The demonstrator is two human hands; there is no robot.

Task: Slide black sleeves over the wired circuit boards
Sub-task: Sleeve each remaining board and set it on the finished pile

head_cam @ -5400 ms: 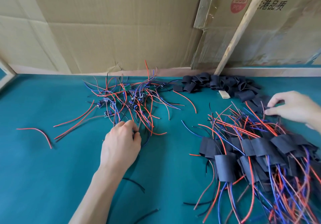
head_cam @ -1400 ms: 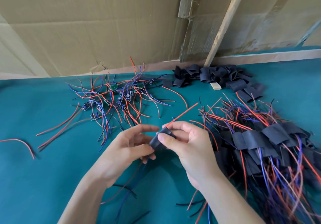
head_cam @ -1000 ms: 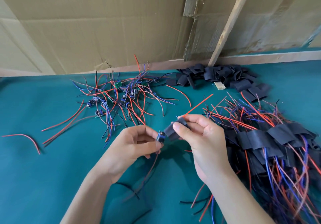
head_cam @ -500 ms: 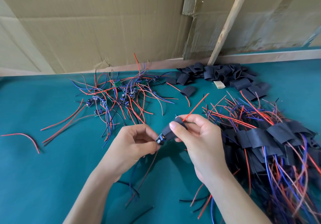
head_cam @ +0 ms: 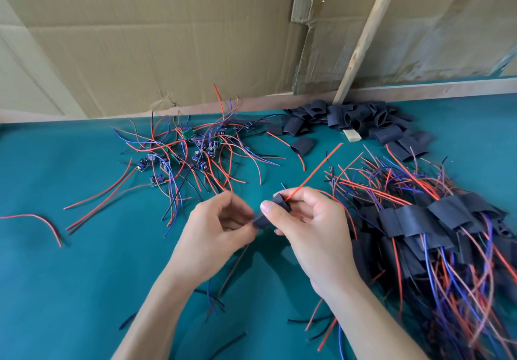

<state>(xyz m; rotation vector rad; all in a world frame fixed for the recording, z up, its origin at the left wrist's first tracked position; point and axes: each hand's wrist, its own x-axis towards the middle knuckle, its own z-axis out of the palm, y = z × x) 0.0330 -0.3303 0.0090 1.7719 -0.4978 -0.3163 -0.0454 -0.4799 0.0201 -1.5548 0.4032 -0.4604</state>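
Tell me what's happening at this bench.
A person is sleeving wired circuit boards. The right hand pinches a black sleeve with a red wire poking out its far end; the left hand grips the near end. Bare boards lie far left, empty sleeves at the back, finished ones on the right.

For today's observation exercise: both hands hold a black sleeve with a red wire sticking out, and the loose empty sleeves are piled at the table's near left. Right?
Not quite. The head view shows the empty sleeves piled at the table's far right, by the cardboard wall. The rest holds: left hand and right hand hold a black sleeve with a red wire.
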